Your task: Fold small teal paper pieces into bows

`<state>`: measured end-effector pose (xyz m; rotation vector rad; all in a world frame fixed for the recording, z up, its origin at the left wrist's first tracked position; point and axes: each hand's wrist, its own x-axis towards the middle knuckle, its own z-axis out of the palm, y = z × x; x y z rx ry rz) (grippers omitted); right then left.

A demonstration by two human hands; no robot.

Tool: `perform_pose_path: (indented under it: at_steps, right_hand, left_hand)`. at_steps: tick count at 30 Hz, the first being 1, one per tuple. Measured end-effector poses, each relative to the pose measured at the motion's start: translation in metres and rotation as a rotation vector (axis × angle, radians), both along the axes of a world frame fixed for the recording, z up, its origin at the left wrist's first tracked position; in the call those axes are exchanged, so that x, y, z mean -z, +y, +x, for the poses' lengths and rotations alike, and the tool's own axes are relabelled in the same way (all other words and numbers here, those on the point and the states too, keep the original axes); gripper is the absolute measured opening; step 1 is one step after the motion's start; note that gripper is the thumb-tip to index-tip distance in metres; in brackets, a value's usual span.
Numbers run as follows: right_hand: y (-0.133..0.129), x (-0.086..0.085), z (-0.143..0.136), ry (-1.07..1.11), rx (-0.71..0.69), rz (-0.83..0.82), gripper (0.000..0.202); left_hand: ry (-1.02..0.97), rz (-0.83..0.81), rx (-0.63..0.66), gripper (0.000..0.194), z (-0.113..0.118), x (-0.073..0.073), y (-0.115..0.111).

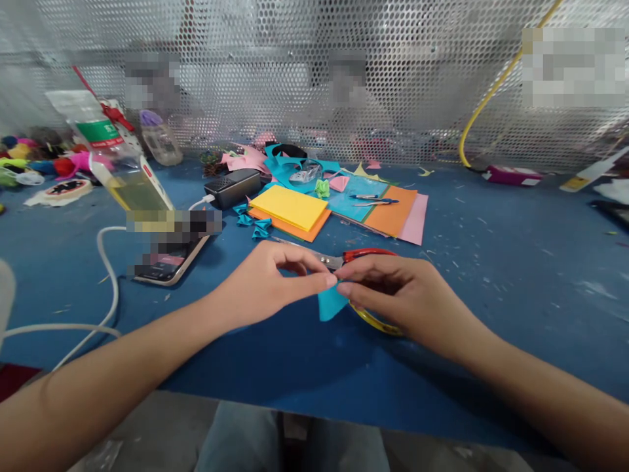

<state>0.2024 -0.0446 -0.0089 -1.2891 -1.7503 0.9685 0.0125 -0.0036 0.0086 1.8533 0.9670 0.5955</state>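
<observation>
A small piece of bright blue paper (331, 304) hangs between my hands, pinched at its upper edge. My left hand (282, 278) grips it from the left with thumb and fingertips. From the right, my right hand (393, 285) pinches the same piece, the fingertips of both hands almost touching. Just behind the hands lie scissors (363, 254) with a red handle and a yellow one, partly hidden by my right hand. Several small folded blue pieces (262, 228) rest beyond my left hand.
Yellow sheets (291, 206) lie over orange ones at the centre, with pens (383, 201) on papers beside them. On the left are a phone (171, 259), a white cable (114, 282), a black box (238, 187) and a bottle (115, 157). A perforated metal screen (417, 85) stands behind.
</observation>
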Motion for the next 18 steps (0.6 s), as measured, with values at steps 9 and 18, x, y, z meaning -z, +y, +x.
perform_pose_path:
  at_steps: [9, 18]
  right_hand:
    - [-0.004, 0.010, -0.005, -0.478, -0.166, 0.209, 0.015]
    - [0.005, 0.016, 0.004, -0.688, -0.290, 0.473, 0.016]
  left_hand:
    - [0.349, 0.030, 0.127, 0.016, 0.002, 0.009, 0.001]
    - [0.464, 0.275, 0.168, 0.018, 0.004, 0.007, -0.002]
